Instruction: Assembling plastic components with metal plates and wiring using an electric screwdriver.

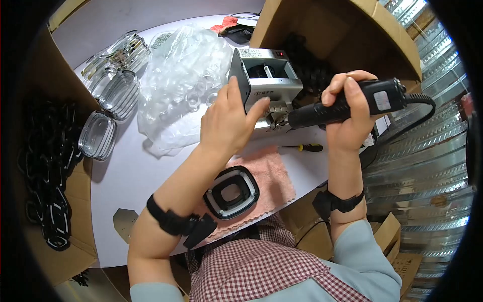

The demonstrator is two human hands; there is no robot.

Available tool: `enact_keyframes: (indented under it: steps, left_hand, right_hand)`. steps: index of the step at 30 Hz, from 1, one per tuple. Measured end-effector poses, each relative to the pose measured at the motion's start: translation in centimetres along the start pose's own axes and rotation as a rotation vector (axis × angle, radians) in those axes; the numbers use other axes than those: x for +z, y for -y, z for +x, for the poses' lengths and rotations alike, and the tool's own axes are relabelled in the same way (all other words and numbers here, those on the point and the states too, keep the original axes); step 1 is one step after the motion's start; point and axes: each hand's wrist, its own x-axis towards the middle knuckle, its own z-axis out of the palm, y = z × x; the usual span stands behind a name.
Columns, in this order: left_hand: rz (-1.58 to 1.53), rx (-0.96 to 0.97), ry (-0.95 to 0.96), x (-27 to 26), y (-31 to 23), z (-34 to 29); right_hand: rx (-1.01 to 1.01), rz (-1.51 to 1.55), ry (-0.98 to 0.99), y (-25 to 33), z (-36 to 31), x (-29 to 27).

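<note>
My right hand [352,103] is closed around a black corded electric screwdriver [317,115], held nearly level. Its tip points left and meets the front of a silver screw feeder [275,89], near the small metal outlet. My left hand [225,123] is at the feeder's left front, thumb and fingers apart, holding nothing. The fingertips lie along the feeder's side; I cannot tell whether they press on it. Below my hands, a black rounded-square lid-like frame [246,194] with a pale inner ring lies on a pink cloth [276,176].
A yellow-and-black hand screwdriver [310,148] lies right of the cloth. Behind my left hand spreads a clear plastic bag [176,75] with small clear rings. Clear rounded frames [98,133] are stacked at left. Cardboard boxes [80,211] with black parts [50,166] flank the table.
</note>
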Motion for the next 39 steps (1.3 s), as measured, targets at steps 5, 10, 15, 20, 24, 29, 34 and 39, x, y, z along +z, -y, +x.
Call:
enact_keyframes:
  steps: [5, 10, 15, 20, 24, 29, 34, 39]
  left_hand:
    - [0.220, -0.074, 0.040, 2.2, 0.3, 1.8]
    - [0.199, 0.073, 0.057, 2.7, 3.2, 2.1]
    - [0.182, 0.089, 0.028, 2.3, 3.8, 2.3]
    - [0.257, 0.078, -0.026, 1.2, 4.0, 1.4]
    - [-0.021, 0.251, -0.090, -1.8, 2.5, -4.3]
    - [0.032, 0.165, 0.225, -4.9, 2.1, -14.1]
    - [0.085, 0.125, 0.178, -3.2, 2.2, -16.0]
    - [0.000, 0.095, 0.170, -2.7, 2.5, -16.2]
  right_hand:
    - [0.016, 0.053, -0.014, 1.1, -0.3, -1.0]
    - [0.048, 0.058, -0.001, 1.3, -1.3, -1.8]
    - [0.046, 0.065, 0.002, 1.5, -1.6, -2.1]
    - [0.054, 0.113, 0.035, 2.1, -2.4, -1.5]
    - [0.063, 0.102, 0.073, 3.2, -3.2, -2.0]
    - [0.174, 0.231, 0.177, 3.3, -4.9, -2.1]
    - [0.203, 0.231, 0.280, 2.6, -6.3, -0.1]
    - [0.233, 0.240, 0.314, 1.3, -6.6, 1.4]
